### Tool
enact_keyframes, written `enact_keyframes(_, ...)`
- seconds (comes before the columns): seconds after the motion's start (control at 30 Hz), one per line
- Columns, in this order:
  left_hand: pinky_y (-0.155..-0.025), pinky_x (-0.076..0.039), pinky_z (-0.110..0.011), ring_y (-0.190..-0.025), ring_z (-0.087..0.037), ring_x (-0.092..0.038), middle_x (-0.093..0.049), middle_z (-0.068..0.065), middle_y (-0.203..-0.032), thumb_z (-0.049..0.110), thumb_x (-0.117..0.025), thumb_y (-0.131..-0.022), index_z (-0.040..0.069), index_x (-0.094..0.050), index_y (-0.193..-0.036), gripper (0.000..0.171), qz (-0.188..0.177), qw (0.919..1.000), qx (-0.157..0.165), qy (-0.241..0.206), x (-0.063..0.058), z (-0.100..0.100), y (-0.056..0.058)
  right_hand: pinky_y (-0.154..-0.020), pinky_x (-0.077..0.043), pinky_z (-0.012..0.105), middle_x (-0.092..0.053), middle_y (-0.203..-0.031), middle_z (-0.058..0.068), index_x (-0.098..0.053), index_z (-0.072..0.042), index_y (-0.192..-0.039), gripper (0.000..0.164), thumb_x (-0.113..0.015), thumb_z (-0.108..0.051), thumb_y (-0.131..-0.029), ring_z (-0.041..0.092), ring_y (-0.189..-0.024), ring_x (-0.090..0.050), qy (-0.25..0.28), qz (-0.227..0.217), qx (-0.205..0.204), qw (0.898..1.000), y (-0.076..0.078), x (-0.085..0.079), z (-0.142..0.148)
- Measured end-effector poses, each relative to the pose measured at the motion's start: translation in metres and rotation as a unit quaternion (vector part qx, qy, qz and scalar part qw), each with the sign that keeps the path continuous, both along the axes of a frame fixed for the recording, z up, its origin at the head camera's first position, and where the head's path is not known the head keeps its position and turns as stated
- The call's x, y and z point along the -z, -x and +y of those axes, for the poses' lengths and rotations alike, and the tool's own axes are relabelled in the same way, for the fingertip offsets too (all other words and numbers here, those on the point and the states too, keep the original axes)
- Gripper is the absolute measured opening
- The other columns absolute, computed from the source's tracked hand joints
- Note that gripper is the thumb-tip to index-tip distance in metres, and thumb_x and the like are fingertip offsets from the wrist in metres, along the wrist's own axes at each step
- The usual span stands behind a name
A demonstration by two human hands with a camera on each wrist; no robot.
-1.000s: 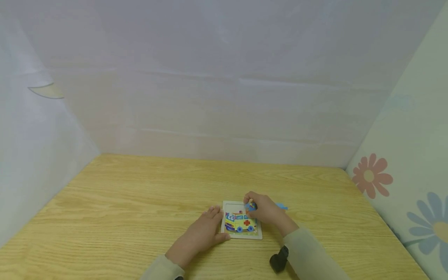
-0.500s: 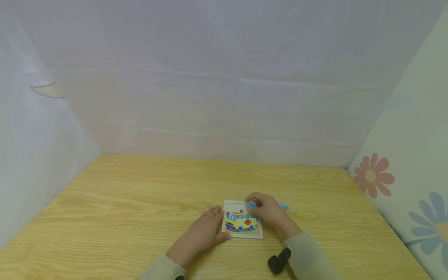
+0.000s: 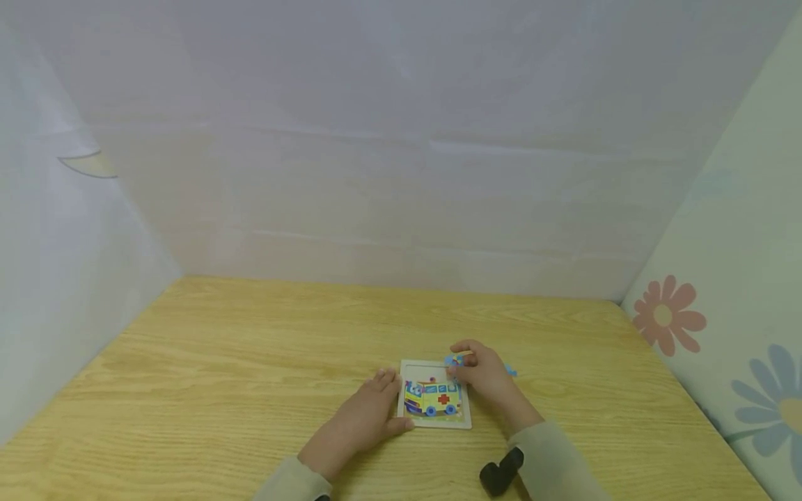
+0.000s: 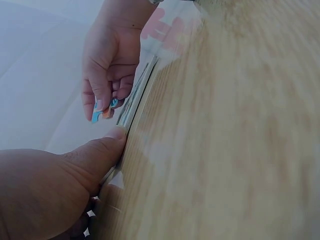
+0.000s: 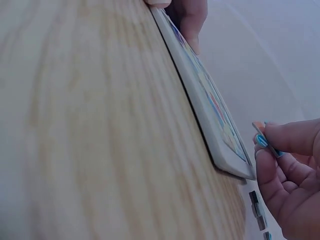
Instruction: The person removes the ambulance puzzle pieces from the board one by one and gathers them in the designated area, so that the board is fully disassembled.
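Observation:
A square puzzle board (image 3: 432, 422) lies on the table, its picture a yellow ambulance with a red cross. The upper part of its frame is bare. My left hand (image 3: 366, 410) rests flat along the board's left side, thumb touching the near edge. Over the board's upper right corner, my right hand (image 3: 491, 376) pinches a blue and orange puzzle piece (image 3: 454, 360) between thumb and fingers. That jigsaw piece (image 4: 100, 114) is raised above the board in the left wrist view. In the right wrist view it is tilted, partly hidden by the fingertips.
More blue puzzle pieces (image 3: 510, 369) lie just right of the right hand, partly hidden behind it; they show as loose pieces (image 5: 259, 212) beyond the board's corner. The wooden table (image 3: 250, 362) is bounded by pale curtains with printed flowers at the right. A black device hangs at the right sleeve.
My right hand has drawn slightly right, from over the board to its upper right corner, still pinching the piece. The left hand has stayed against the board.

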State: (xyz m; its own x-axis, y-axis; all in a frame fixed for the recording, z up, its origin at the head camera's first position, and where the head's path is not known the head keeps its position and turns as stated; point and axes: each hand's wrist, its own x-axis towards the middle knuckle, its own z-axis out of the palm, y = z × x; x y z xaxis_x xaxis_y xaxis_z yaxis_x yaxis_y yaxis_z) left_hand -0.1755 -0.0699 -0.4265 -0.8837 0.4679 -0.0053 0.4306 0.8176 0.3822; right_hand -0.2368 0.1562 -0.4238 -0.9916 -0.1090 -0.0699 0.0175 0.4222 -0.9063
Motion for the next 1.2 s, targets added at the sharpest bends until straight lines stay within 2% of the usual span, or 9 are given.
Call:
enact_keyframes(0.17, -0.110, -0.027, -0.049, -0.135, -0.038, -0.028, -0.032, -0.022, -0.146, 0.048, -0.059, -0.085, -0.005, -0.039, -0.136, 0.076, 0.000, 1.0000, 0.001, 0.001, 0.000, 0.000, 0.000, -0.063, -0.053, 0.026, -0.054, -0.075, 0.007, -0.058, 0.000, -0.110, 0.029, -0.067, -0.003, -0.082, 0.015, -0.069, -0.059, 0.038, -0.013, 0.025, 0.999, -0.001, -0.001, -0.001)
enact_keyframes(0.37, -0.111, -0.026, -0.049, -0.135, -0.038, -0.028, -0.031, -0.022, -0.146, 0.047, -0.060, -0.085, -0.005, -0.039, -0.137, 0.077, -0.003, 1.0000, -0.002, 0.001, 0.000, 0.001, 0.000, -0.062, -0.052, 0.025, -0.056, -0.073, 0.006, -0.058, 0.000, -0.107, 0.027, -0.068, -0.003, -0.081, 0.015, -0.066, -0.056, 0.052, -0.012, 0.039, 0.998, -0.001, 0.000, 0.001)
enact_keyframes(0.63, -0.111, -0.026, -0.049, -0.136, -0.037, -0.028, -0.031, -0.022, -0.146, 0.047, -0.060, -0.085, -0.004, -0.039, -0.137, 0.077, -0.006, 1.0000, -0.001, 0.000, 0.000, 0.000, 0.000, -0.068, -0.055, 0.028, -0.062, -0.080, 0.009, -0.057, 0.002, -0.110, 0.030, -0.066, -0.002, -0.082, 0.017, -0.073, -0.063, 0.076, -0.007, 0.042, 0.996, -0.002, -0.001, 0.003)
enact_keyframes(0.9, -0.111, -0.026, -0.049, -0.135, -0.038, -0.028, -0.032, -0.022, -0.146, 0.047, -0.061, -0.084, -0.005, -0.039, -0.136, 0.077, -0.003, 1.0000, -0.002, -0.003, 0.001, 0.000, 0.000, -0.070, -0.055, 0.028, -0.064, -0.083, 0.007, -0.057, 0.000, -0.113, 0.030, -0.065, -0.005, -0.084, 0.017, -0.077, -0.063, 0.092, -0.015, 0.061, 0.994, -0.002, -0.001, 0.008)
enact_keyframes(1.2, -0.110, -0.026, -0.050, -0.135, -0.038, -0.028, -0.031, -0.023, -0.146, 0.047, -0.061, -0.084, -0.006, -0.039, -0.137, 0.077, 0.001, 1.0000, 0.000, -0.002, 0.001, -0.001, 0.000, -0.067, -0.052, 0.028, -0.067, -0.084, 0.006, -0.055, 0.001, -0.115, 0.029, -0.062, -0.006, -0.087, 0.018, -0.074, -0.061, 0.103, -0.009, 0.068, 0.992, -0.003, 0.000, 0.016)
